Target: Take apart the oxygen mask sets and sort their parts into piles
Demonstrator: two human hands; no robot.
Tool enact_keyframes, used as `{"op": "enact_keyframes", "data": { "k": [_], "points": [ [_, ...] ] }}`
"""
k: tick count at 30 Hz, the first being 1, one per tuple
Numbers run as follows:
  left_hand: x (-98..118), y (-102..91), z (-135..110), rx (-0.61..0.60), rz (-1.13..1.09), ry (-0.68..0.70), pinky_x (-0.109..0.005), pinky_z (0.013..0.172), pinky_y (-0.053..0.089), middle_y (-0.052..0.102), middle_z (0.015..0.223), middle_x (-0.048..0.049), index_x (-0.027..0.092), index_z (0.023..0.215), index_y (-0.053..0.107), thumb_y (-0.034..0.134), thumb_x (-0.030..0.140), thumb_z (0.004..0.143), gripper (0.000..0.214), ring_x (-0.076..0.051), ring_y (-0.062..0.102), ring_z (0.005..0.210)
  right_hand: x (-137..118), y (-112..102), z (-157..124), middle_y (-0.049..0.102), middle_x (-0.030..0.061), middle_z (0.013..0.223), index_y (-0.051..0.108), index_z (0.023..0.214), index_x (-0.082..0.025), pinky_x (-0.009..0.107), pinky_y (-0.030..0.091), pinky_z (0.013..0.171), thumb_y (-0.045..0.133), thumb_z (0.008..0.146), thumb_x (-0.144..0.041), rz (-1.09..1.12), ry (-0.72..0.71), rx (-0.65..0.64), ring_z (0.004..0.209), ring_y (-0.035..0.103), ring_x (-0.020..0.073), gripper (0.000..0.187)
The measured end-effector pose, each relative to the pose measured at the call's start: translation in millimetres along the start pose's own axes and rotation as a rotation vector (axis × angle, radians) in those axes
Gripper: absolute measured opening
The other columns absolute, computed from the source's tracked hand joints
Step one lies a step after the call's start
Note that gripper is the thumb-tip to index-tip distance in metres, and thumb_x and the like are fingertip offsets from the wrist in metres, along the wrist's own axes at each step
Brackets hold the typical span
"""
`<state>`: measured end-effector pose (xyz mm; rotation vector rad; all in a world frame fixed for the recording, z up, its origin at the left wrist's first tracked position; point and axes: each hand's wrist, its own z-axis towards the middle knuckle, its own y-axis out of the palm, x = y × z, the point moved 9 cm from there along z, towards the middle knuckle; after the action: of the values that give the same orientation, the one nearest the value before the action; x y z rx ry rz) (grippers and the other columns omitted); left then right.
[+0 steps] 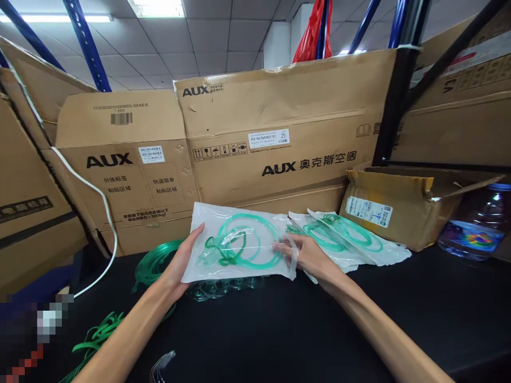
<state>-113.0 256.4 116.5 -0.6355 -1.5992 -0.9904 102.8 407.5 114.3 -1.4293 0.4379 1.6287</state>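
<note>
Held up over the black table is a clear-fronted white packet (239, 244) with a coil of pale green tubing and a darker green strap inside. My left hand (186, 258) is closed on its left edge, thumb in front and the other fingers hidden behind. At the packet's right end, my right hand (299, 252) pinches the loose plastic edge. Just beyond that hand lie several similar packets (351, 239), overlapping one another. Beneath the held packet, a row of clear plastic pieces (215, 290) is partly covered.
Coiled green tubing (155, 260) lies left of the packet, with green straps (99, 335) nearer me. Thin clear strips (162, 367) sit at the front. Large cartons (279, 154) wall off the back. An open carton (387, 207) and a bottle (475, 229) stand right; a white cable (104, 202) hangs left.
</note>
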Motion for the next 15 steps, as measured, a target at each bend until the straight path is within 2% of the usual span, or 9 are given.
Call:
{"op": "enact_keyframes", "data": {
  "k": [4,7,9,12,15],
  "points": [
    [-2,-4.4,17,0.000,0.089,0.006,-0.035,0.073,0.064,0.080,0.103,-0.0145,0.011,0.119,0.072,0.063,0.046,0.096,0.043,-0.030,0.078,0.087,-1,-3,-3,0.071,0.0041,0.069,0.065,0.081,-0.017,0.022,0.028,0.038,0.080,0.071,-0.054,0.135,0.083,-0.028,0.040,0.047,0.0092,0.041],
    [1,-15.6,30,0.041,0.168,0.040,-0.034,0.072,0.063,0.081,0.099,-0.0132,0.011,0.116,0.072,0.062,0.045,0.096,0.041,-0.029,0.077,0.086,-15,-30,-4,0.064,0.0002,0.061,0.066,0.085,-0.016,0.023,0.029,0.039,0.081,0.070,-0.053,0.193,0.060,0.063,0.039,0.046,0.0082,0.043],
    [2,-26.8,40,0.091,0.233,0.061,-0.034,0.072,0.062,0.080,0.098,-0.0131,0.010,0.116,0.072,0.058,0.045,0.098,0.041,-0.027,0.076,0.085,-30,-61,-8,0.063,0.0005,0.066,0.068,0.084,-0.015,0.024,0.032,0.041,0.083,0.070,-0.054,0.219,0.007,0.174,0.043,0.047,0.0073,0.044],
    [2,-44.8,56,0.175,0.371,0.073,-0.035,0.074,0.060,0.078,0.097,-0.0115,0.010,0.113,0.070,0.053,0.045,0.103,0.040,-0.023,0.075,0.081,-53,-119,-23,0.063,0.0015,0.071,0.071,0.079,-0.015,0.027,0.030,0.043,0.089,0.065,-0.054,0.222,-0.082,0.379,0.046,0.046,0.0060,0.045],
    [3,-57.7,74,0.242,0.561,0.093,-0.038,0.078,0.060,0.073,0.104,-0.0073,0.013,0.113,0.067,0.058,0.043,0.102,0.033,-0.020,0.072,0.086,-67,-180,-49,0.066,0.0061,0.080,0.073,0.086,-0.016,0.031,0.033,0.047,0.090,0.066,-0.056,0.173,-0.146,0.585,0.053,0.051,0.0076,0.048]
  ]
}}
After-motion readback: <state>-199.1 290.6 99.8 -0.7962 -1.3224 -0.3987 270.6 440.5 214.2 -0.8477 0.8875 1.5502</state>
